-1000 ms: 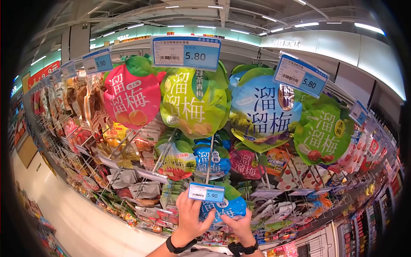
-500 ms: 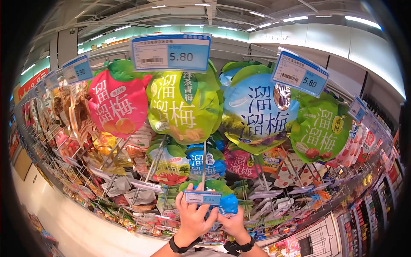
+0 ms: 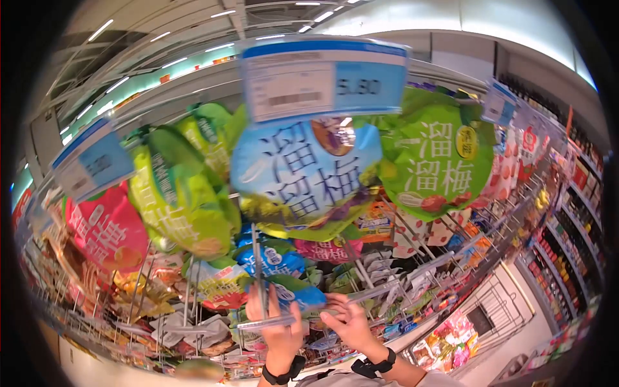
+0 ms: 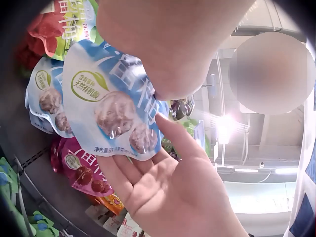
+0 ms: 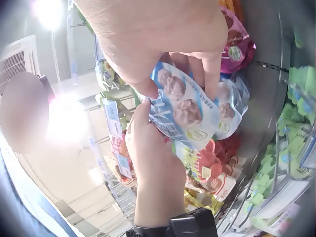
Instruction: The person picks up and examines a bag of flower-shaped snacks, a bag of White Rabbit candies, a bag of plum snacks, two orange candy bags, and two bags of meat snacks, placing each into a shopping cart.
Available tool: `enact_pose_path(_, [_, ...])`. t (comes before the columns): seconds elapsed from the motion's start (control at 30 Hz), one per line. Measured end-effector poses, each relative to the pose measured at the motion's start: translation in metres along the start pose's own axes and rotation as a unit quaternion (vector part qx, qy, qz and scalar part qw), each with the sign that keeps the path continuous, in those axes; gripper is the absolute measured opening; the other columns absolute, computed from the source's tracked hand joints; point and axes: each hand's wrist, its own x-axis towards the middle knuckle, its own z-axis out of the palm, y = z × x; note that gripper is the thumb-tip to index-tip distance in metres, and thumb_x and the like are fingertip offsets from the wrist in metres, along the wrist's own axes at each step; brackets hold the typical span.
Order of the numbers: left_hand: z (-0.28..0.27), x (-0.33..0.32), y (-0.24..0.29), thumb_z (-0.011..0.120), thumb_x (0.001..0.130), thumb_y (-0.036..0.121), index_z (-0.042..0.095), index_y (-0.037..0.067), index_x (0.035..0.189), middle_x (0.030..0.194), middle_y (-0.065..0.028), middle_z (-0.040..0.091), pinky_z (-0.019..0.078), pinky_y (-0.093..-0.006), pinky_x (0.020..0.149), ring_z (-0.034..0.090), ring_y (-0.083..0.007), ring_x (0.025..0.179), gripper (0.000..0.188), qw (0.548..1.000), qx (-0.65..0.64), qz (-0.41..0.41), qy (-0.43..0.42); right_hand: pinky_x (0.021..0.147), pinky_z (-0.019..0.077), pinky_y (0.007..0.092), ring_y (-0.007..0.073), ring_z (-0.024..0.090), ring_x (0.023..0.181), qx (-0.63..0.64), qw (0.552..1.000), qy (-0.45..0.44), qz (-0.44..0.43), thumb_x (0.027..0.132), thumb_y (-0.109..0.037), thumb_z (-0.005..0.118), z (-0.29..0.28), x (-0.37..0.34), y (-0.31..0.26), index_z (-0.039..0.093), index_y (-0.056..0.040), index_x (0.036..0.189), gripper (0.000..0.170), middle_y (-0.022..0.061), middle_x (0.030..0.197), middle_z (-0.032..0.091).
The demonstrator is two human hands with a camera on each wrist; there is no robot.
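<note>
Both hands are on a blue-and-white plum snack pouch [image 3: 304,297] with a green leaf-shaped top, low among the hanging bags. My right hand [image 3: 351,326] grips its lower edge, thumb on the printed face and fingers behind it, as the left wrist view shows. My left hand [image 3: 277,338] is at the other side of the pouch, its thumb at the edge in the right wrist view and its fingers raised by the hook. A price-tag holder [image 3: 265,322] crosses in front of the left hand. Another blue pouch [image 4: 49,96] hangs right behind the held one.
Larger plum bags hang above: a blue one [image 3: 303,174], a green one [image 3: 442,155] and a yellow-green one [image 3: 180,200]. A big price tag [image 3: 325,80] juts out over them. Metal hooks [image 3: 258,258] stick out toward me. A wire rack [image 3: 500,306] stands low at right.
The head view has turned to the right and come closer, so the pink and yellow-green bags sit farther left. Both hands stay on the blue pouch; the tag before it now shows nearly edge-on.
</note>
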Motion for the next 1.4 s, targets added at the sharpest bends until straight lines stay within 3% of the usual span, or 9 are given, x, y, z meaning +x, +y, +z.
enact_pose_path(0.2, [0.037, 0.027, -0.016, 0.066, 0.092, 0.019, 0.037, 0.002, 0.155, 0.164, -0.0231, 0.025, 0.0146, -0.0542, 0.121, 0.02, -0.0424, 0.152, 0.071, 0.994, 0.007, 0.008, -0.113, 0.086, 0.0571, 0.0303, 0.0124, 0.066, 0.101, -0.065, 0.992, 0.081, 0.064, 0.096, -0.007, 0.069, -0.048, -0.022, -0.016, 0.058, 0.0043, 0.124, 0.032, 0.011, 0.118, 0.068])
enact_pose_path(0.33, [0.06, 0.005, -0.015, 0.068, 0.089, 0.026, 0.027, 0.005, 0.159, 0.166, -0.0235, 0.018, 0.0084, -0.0631, 0.119, 0.013, -0.0446, 0.154, 0.084, 0.991, 0.1, 0.013, -0.091, 0.076, 0.0549, 0.0255, 0.0071, 0.067, 0.086, -0.062, 0.983, 0.165, -0.042, 0.096, -0.015, 0.07, -0.083, -0.053, 0.004, 0.066, -0.0001, 0.121, 0.03, 0.0052, 0.104, 0.073])
enact_pose_path(0.47, [0.082, -0.039, -0.009, 0.069, 0.089, 0.02, 0.058, 0.0, 0.134, 0.148, -0.0227, 0.047, 0.0168, -0.0592, 0.117, 0.03, -0.0433, 0.145, 0.05, 0.982, 0.045, 0.079, -0.163, 0.069, 0.0546, 0.0243, 0.0067, 0.067, 0.078, -0.048, 0.971, 0.232, 0.016, 0.097, -0.014, 0.068, -0.108, -0.095, -0.007, 0.067, -0.0002, 0.117, 0.024, 0.0022, 0.096, 0.072])
enact_pose_path(0.67, [0.074, -0.078, 0.062, 0.065, 0.092, 0.01, 0.068, 0.002, 0.111, 0.132, -0.0173, 0.06, 0.036, -0.0504, 0.107, 0.05, -0.0395, 0.127, 0.02, 0.957, -0.122, 0.072, -0.253, 0.065, 0.0511, 0.0236, 0.006, 0.064, 0.075, -0.133, 0.946, 0.294, -0.021, 0.097, -0.014, 0.068, -0.131, -0.151, -0.032, 0.068, -0.0001, 0.114, 0.022, 0.0026, 0.099, 0.072])
enact_pose_path(0.77, [0.082, -0.105, 0.084, 0.064, 0.095, 0.01, 0.067, -0.002, 0.111, 0.111, -0.0165, 0.07, 0.047, -0.0398, 0.095, 0.065, -0.033, 0.103, 0.021, 0.898, -0.209, 0.054, -0.385, 0.073, 0.0537, 0.0265, 0.0101, 0.068, 0.085, -0.144, 0.942, 0.303, 0.003, 0.097, -0.014, 0.069, -0.15, -0.187, -0.04, 0.07, -0.0009, 0.115, 0.023, 0.006, 0.103, 0.073])
enact_pose_path(0.87, [0.087, -0.137, 0.117, 0.066, 0.093, 0.013, 0.067, 0.0, 0.116, 0.115, -0.0178, 0.069, 0.0487, -0.0418, 0.093, 0.065, -0.0363, 0.106, 0.027, 0.82, -0.185, 0.165, -0.516, 0.074, 0.0544, 0.0281, 0.0136, 0.07, 0.084, -0.171, 0.939, 0.298, 0.002, 0.095, -0.014, 0.071, -0.17, -0.224, -0.053, 0.07, -0.0008, 0.114, 0.024, 0.0083, 0.099, 0.074])
enact_pose_path(0.93, [0.1, -0.17, 0.134, 0.069, 0.089, 0.017, 0.062, 0.0, 0.124, 0.115, -0.0223, 0.068, 0.0501, -0.0464, 0.089, 0.064, -0.0418, 0.105, 0.04, 0.762, -0.244, 0.15, -0.581, 0.075, 0.0548, 0.0289, 0.0155, 0.071, 0.085, -0.17, 0.938, 0.303, 0.014, 0.094, -0.015, 0.071, -0.185, -0.251, -0.06, 0.07, -0.001, 0.113, 0.024, 0.0096, 0.097, 0.074])
enact_pose_path(1.13, [0.112, -0.264, 0.155, 0.069, 0.09, 0.037, 0.05, -0.002, 0.142, 0.131, -0.0269, 0.061, 0.0478, -0.0458, 0.101, 0.059, -0.0424, 0.121, 0.067, 0.554, -0.054, 0.098, -0.825, 0.074, 0.0548, 0.0301, 0.0167, 0.071, 0.083, -0.193, 0.922, 0.331, 0.061, 0.094, -0.015, 0.07, -0.238, -0.331, -0.068, 0.07, -0.0022, 0.114, 0.024, 0.0104, 0.098, 0.074])
enact_pose_path(1.4, [0.127, -0.303, 0.247, 0.069, 0.091, 0.038, 0.049, 0.003, 0.146, 0.133, -0.027, 0.061, 0.0483, -0.0443, 0.101, 0.06, -0.0413, 0.122, 0.068, 0.586, -0.108, 0.174, -0.784, 0.072, 0.0548, 0.0282, 0.0146, 0.07, 0.077, -0.199, 0.898, 0.385, 0.073, 0.094, -0.015, 0.069, -0.302, -0.401, -0.089, 0.071, -0.0022, 0.112, 0.022, 0.0101, 0.092, 0.074])
